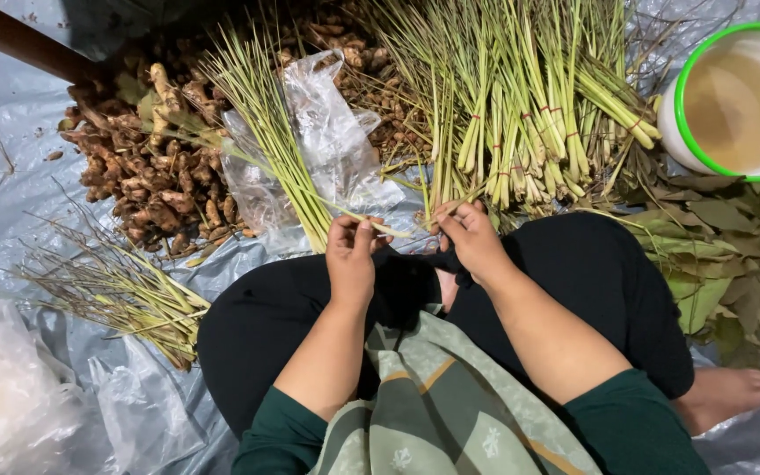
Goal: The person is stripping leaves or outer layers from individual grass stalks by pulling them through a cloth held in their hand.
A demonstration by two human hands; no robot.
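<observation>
Both hands, left hand [351,255] and right hand [471,239], pinch one thin green lemongrass stalk [389,226] over the lap. It seems the stalk is being cleaned; next, a firm pull on its dry leaf.

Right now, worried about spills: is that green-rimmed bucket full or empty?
Partly full: the bucket stands upright, cloudy brownish liquid visible below its rim.

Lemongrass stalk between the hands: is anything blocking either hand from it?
Nothing visible does. The left hand and right hand both already pinch the thin lemongrass stalk, held over the lap, just in front of the tied lemongrass bundles.
</observation>
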